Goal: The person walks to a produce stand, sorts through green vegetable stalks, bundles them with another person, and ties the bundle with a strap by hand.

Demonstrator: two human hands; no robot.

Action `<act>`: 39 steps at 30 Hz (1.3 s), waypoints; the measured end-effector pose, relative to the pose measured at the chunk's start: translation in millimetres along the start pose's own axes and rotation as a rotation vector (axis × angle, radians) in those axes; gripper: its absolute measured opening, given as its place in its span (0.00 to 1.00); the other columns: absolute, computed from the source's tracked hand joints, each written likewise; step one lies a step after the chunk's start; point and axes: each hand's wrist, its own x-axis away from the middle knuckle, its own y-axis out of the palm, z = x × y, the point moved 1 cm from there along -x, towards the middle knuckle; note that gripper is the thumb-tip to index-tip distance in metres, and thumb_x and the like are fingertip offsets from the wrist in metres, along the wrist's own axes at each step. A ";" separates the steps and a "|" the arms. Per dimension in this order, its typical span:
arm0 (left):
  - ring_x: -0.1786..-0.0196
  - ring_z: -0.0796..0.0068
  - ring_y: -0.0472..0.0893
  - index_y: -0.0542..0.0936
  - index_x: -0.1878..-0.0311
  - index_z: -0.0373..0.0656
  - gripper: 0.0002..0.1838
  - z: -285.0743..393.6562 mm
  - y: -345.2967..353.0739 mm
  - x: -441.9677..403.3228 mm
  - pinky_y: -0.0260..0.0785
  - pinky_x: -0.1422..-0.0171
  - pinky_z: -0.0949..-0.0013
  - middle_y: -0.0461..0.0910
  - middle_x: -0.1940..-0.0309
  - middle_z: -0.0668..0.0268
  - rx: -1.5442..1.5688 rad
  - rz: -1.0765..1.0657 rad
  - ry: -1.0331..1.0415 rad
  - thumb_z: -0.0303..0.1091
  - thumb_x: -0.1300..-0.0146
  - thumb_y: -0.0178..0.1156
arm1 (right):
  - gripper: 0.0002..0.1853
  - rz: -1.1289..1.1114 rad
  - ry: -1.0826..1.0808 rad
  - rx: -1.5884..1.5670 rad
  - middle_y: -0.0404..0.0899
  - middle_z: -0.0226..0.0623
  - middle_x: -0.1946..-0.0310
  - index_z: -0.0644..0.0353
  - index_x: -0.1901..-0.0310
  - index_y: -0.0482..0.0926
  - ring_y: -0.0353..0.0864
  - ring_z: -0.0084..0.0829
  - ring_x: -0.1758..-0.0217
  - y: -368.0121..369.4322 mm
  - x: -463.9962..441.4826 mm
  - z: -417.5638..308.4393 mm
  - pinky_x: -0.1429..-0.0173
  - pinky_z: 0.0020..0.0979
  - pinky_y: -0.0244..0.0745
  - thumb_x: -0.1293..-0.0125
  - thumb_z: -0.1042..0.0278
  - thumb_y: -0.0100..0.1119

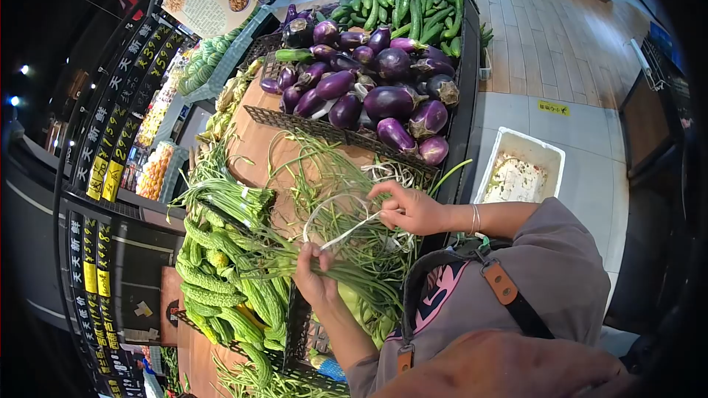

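My left hand (316, 274) is closed around a bunch of long thin green stems (269, 265) that look like garlic scapes. A pale white strip (346, 232) runs in a loop from the bunch across to my right hand (409, 208), whose fingers are pinched on it. Loose green stems (361, 258) lie spread on the stand below both hands. Ahead of my left hand are a tied bundle of similar green stems (236, 203) and a heap of bitter melons (221, 287).
To my right, a black crate (332, 130) holds many eggplants (391, 103), with cucumbers (413, 11) beyond. A white foam box (516, 177) stands on the floor. Price signs (103, 166) hang on a rack ahead. More green stems (265, 387) lie to my left.
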 end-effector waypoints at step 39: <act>0.84 0.80 0.60 0.68 0.65 0.42 0.04 21.8 -28.4 -7.9 0.56 0.71 0.73 0.71 0.76 0.67 0.159 0.060 0.051 0.25 0.40 0.54 | 0.09 -0.675 0.690 -0.500 0.68 0.25 0.84 0.68 0.67 0.76 0.61 0.14 0.88 -43.7 -59.2 35.7 0.84 0.16 0.55 0.36 0.68 0.53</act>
